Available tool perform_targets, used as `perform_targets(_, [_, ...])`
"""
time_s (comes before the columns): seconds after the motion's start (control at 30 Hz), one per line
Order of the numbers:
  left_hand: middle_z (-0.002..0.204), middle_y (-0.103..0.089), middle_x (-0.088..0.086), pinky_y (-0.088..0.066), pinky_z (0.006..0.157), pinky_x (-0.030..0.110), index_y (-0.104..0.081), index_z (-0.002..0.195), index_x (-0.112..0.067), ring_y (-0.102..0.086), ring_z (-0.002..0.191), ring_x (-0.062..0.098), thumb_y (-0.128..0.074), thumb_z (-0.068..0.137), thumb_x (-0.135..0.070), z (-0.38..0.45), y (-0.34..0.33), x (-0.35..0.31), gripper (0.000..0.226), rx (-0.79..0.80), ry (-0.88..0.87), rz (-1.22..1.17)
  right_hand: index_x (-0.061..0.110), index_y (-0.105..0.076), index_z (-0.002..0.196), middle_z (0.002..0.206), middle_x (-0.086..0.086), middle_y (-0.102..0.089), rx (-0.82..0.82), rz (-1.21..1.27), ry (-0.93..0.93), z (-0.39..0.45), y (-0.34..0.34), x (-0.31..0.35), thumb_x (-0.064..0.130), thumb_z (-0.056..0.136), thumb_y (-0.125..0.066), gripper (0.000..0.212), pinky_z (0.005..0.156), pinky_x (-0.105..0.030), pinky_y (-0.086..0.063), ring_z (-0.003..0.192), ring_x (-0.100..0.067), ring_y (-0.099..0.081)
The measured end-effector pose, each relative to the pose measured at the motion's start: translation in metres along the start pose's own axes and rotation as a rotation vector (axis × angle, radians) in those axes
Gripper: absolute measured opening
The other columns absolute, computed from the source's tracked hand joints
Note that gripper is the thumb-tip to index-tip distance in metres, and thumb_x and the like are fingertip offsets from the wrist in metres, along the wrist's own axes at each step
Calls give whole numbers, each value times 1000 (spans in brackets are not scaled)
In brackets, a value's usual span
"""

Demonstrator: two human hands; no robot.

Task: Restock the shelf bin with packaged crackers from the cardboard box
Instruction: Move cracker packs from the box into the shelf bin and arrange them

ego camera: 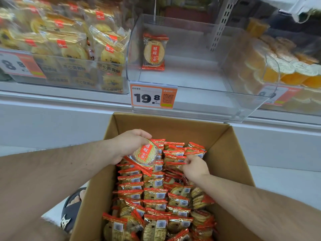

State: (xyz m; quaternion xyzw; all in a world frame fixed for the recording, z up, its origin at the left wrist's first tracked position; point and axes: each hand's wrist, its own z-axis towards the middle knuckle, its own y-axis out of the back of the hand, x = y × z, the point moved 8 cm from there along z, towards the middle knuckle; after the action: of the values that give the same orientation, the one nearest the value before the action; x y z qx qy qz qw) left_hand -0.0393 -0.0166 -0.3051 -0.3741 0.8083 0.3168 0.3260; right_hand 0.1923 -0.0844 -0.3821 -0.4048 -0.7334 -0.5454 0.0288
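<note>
An open cardboard box (231,150) stands below the shelf, packed with several rows of red-and-gold cracker packets (154,193). My left hand (129,145) grips one cracker packet (145,154) just above the far left rows, its red label facing up. My right hand (194,168) pinches the red edge of another packet (175,163) still among the rows at the box's middle. Above the box a clear shelf bin (199,101) holds a single cracker packet (154,51) standing against its left wall.
An orange price tag (153,96) reading 19.8 hangs on the bin's front. A bin of yellow pastry packs (69,49) stands to the left and a bin of orange-cupped cakes (286,70) to the right. A sandalled foot (73,211) rests left of the box.
</note>
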Motion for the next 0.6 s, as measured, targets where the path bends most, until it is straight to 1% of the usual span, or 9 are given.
perform_targets(0.07, [104, -71, 1, -54, 81, 32, -64, 109, -31, -69, 95, 18, -52, 99, -29, -3, 0, -2, 16, 0, -9, -22, 19, -40, 66, 62, 4, -52, -53, -86, 194, -21, 33, 19, 18, 84, -64, 30, 56, -29, -40, 58, -14, -49])
perform_targets(0.1, [102, -72, 1, -54, 77, 31, -64, 110, -30, -70, 94, 18, -51, 99, -32, -4, -1, -2, 17, -1, -11, -39, 18, -40, 66, 63, 4, -54, -102, -93, 306, -36, 51, 29, 17, 84, -64, 30, 59, -28, -41, 60, -14, -51])
perform_targets(0.13, [102, -72, 1, -53, 74, 30, -65, 110, -30, -70, 93, 18, -51, 99, -34, -6, -2, -4, 18, 0, -12, -53, 17, -41, 67, 71, 5, -60, -157, -67, 427, -53, 69, 39, 16, 84, -65, 30, 65, -24, -44, 69, -12, -57])
perform_targets(0.17, [103, -72, 1, -52, 73, 29, -66, 109, -29, -69, 94, 18, -51, 99, -35, -7, -3, -5, 19, 2, -14, -62, 17, -41, 67, 85, 10, -65, -208, -23, 551, -71, 84, 48, 14, 84, -67, 31, 73, -18, -45, 85, -5, -60])
perform_targets(0.23, [104, -72, 1, -53, 78, 31, -67, 110, -29, -68, 96, 19, -53, 97, -37, -11, -7, -9, 21, 9, -18, -82, 19, -44, 69, 114, 23, -59, -279, 60, 768, -105, 106, 65, 11, 85, -69, 31, 88, -5, -39, 114, 12, -50])
perform_targets(0.27, [104, -72, 2, -53, 85, 34, -68, 111, -28, -68, 97, 20, -53, 97, -38, -14, -10, -12, 22, 15, -19, -103, 19, -45, 71, 122, 23, -55, -312, 85, 850, -118, 113, 72, 13, 85, -69, 28, 94, -4, -37, 122, 13, -45])
perform_targets(0.33, [102, -74, 3, -49, 98, 41, -68, 112, -25, -68, 99, 22, -45, 100, -43, -20, -19, -19, 31, 65, -24, -173, 23, -47, 77, 131, 14, -55, -365, 121, 982, -138, 120, 83, 22, 87, -65, 20, 100, -9, -38, 129, 5, -44])
perform_targets(0.43, [102, -75, 6, -47, 95, 41, -66, 114, -18, -67, 98, 23, -28, 104, -48, -36, -38, -36, 50, 187, -69, -307, 23, -48, 81, 135, 4, -55, -391, 127, 1165, -156, 123, 99, 22, 86, -62, 15, 100, -20, -45, 126, -4, -51])
perform_targets(0.6, [114, -72, 4, -42, 101, 46, -63, 124, -23, -66, 109, 24, -26, 97, -64, -63, -56, -63, 61, 303, -144, -464, 21, -48, 82, 136, 4, -56, -457, 77, 1256, -158, 134, 110, 20, 81, -68, 20, 85, -36, -51, 98, -22, -64])
